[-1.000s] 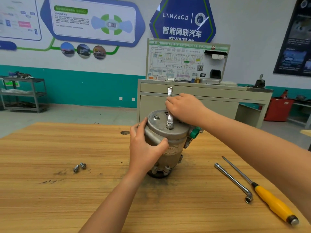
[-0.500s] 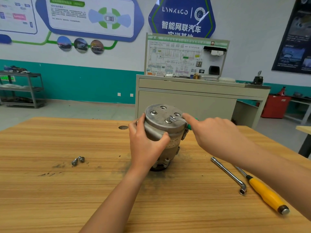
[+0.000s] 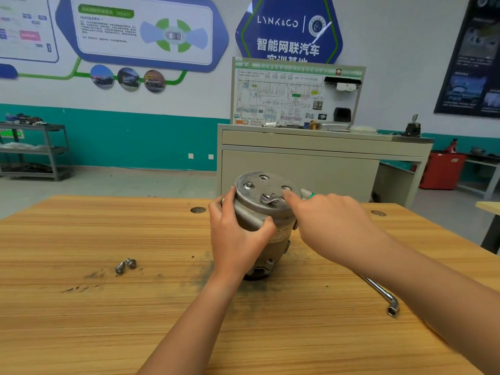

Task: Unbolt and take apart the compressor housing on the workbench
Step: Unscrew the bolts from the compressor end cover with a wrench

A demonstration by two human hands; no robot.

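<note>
A grey metal compressor housing (image 3: 263, 207) stands upright in the middle of the wooden workbench (image 3: 108, 307). My left hand (image 3: 238, 236) grips its left side, thumb round the front. A small wrench (image 3: 272, 198) sits on a bolt in the housing's top face. My right hand (image 3: 328, 226) holds the wrench's handle from the right, most of the handle hidden under the fingers. Two removed bolts (image 3: 125, 265) lie on the bench to the left.
An L-shaped socket wrench (image 3: 384, 299) lies on the bench at the right, partly under my right forearm. Beyond the bench stand a beige cabinet (image 3: 297, 163) with a wiring display board and a metal shelf (image 3: 35, 150) at far left.
My right hand swung the wrench from pointing away from me round to the right and towards me. The left hand kept its grip on the housing.
</note>
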